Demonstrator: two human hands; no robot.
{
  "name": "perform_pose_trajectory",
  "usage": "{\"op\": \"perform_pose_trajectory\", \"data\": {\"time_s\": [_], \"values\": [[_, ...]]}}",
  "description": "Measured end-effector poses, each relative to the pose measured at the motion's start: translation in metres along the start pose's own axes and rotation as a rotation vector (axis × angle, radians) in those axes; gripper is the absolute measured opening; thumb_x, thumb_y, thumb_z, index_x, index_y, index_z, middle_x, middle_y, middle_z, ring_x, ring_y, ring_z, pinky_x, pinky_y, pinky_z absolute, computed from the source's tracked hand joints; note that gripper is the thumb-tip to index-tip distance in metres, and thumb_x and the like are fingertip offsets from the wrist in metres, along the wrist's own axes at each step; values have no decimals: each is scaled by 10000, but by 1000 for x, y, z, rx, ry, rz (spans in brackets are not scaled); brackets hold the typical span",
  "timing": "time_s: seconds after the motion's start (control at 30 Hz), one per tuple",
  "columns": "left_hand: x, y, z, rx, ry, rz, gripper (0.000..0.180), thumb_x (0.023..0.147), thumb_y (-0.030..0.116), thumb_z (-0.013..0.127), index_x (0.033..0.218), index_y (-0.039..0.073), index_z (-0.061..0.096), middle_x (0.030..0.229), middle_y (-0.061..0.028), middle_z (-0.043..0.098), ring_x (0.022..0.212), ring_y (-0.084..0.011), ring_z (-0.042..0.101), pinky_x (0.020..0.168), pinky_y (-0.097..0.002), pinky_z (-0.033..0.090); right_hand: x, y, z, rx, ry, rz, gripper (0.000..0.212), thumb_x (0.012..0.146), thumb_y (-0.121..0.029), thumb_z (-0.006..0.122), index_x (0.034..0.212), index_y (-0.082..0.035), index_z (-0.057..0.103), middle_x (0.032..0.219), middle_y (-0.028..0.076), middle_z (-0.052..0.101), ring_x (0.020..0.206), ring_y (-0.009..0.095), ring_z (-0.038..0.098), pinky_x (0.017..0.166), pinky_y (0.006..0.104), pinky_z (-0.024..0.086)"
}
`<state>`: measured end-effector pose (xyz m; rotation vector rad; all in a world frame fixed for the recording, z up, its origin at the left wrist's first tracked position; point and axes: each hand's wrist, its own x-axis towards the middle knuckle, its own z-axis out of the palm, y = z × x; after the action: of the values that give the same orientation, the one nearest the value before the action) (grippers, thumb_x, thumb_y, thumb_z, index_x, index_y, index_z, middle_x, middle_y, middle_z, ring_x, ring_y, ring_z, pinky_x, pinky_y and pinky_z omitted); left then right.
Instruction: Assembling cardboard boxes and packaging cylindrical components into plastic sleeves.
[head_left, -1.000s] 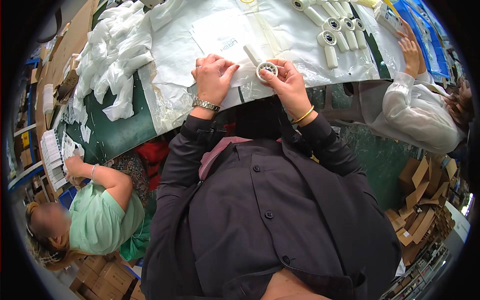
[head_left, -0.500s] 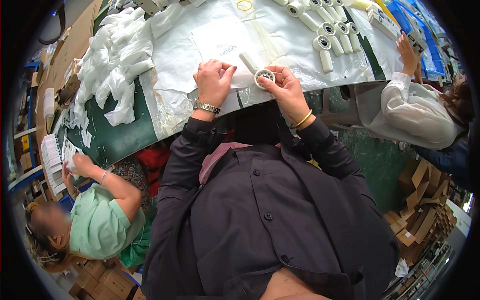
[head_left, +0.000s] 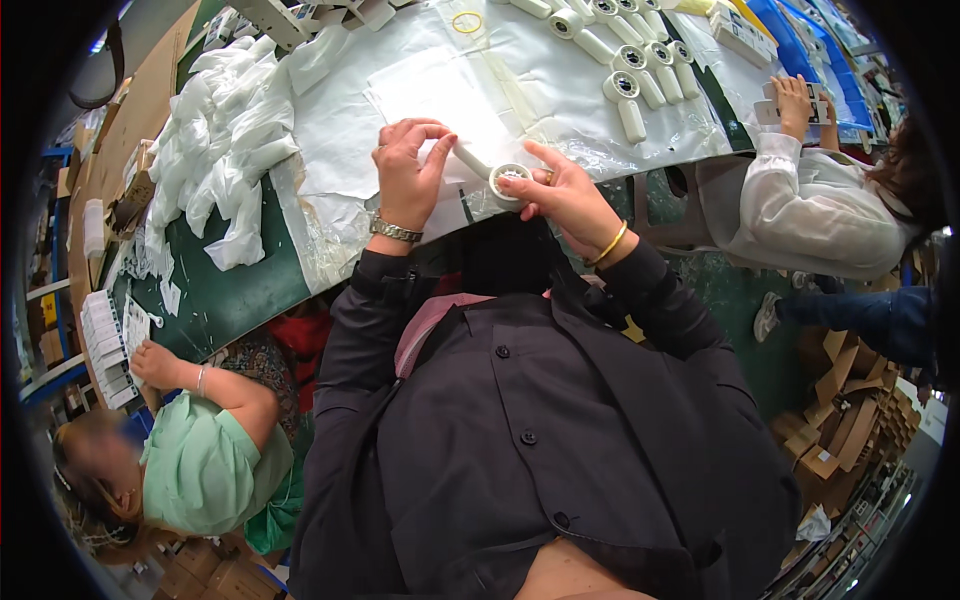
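Observation:
A small white handheld fan (head_left: 508, 184) is between my hands over the table's near edge. My right hand (head_left: 570, 200) grips its round head, with the thumb across the front and the forefinger stretched out. The fan's handle slants up and left to my left hand (head_left: 408, 175), whose thumb and forefinger pinch at its end. Beneath the hands lie white sheets (head_left: 415, 90). Several more white handheld fans (head_left: 628, 105) rest in a cluster to the right.
White plastic bags or sleeves (head_left: 225, 140) are heaped on the left. A yellow ring (head_left: 466, 22) lies at the far side. Co-workers sit at both sides, one in a green top (head_left: 205, 455), one in a white sleeve (head_left: 800, 205). A blue bin (head_left: 795, 50) stands far right.
The fan has turned in my right hand, so its handle now points more to the left. My left fingertips have moved to the handle's end. The right co-worker's hand has shifted left.

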<state>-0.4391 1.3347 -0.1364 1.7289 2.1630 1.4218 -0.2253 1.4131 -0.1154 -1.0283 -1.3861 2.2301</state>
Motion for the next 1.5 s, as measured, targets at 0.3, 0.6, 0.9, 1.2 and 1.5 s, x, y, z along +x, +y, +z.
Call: {"op": "perform_pose_trajectory", "data": {"time_s": [0.3, 0.6, 0.9, 1.2, 1.5], "values": [[-1, 4, -15, -74, -80, 144, 208, 884, 217, 761, 999, 49, 717, 1103, -53, 700, 1116, -242, 579, 1010, -377, 418, 10, -6, 11, 163, -98, 29, 484, 911, -151, 769, 1306, 54, 579, 1087, 82, 706, 917, 120, 676, 750, 248, 557], [-20, 36, -15, -1142, -62, -933, 346, 1020, 295, 627, 1127, -34, 609, 1091, -104, 683, 1009, -178, 667, 897, -339, 556, 16, -12, 26, 136, -154, 8, 348, 916, -150, 763, 1198, 24, 660, 1084, 72, 714, 965, 119, 683, 822, 266, 577], [-49, 26, -3, -1305, -86, -975, 310, 1034, 279, 599, 1112, -21, 604, 1067, -119, 689, 989, -202, 689, 929, -351, 572, 36, 2, 22, -465, 12, -166, 387, 823, -256, 861, 1016, 27, 681, 953, 61, 716, 812, 112, 686, 725, 252, 572], [-53, 33, -14, -1238, -173, -1056, 350, 1005, 294, 646, 1134, -27, 595, 1091, -139, 692, 984, -219, 700, 938, -364, 574, 50, 20, 21, -637, 59, -561, 347, 826, -161, 850, 1031, 32, 647, 848, 19, 689, 785, 90, 673, 726, 236, 572], [-54, 12, -12, -1052, -37, -920, 408, 986, 318, 670, 1102, -63, 584, 1025, -175, 698, 859, -201, 723, 749, -335, 622, 52, 20, 31, -461, 1, -484, 147, 904, -109, 750, 954, 25, 721, 853, 73, 744, 774, 108, 678, 709, 264, 534]]}}
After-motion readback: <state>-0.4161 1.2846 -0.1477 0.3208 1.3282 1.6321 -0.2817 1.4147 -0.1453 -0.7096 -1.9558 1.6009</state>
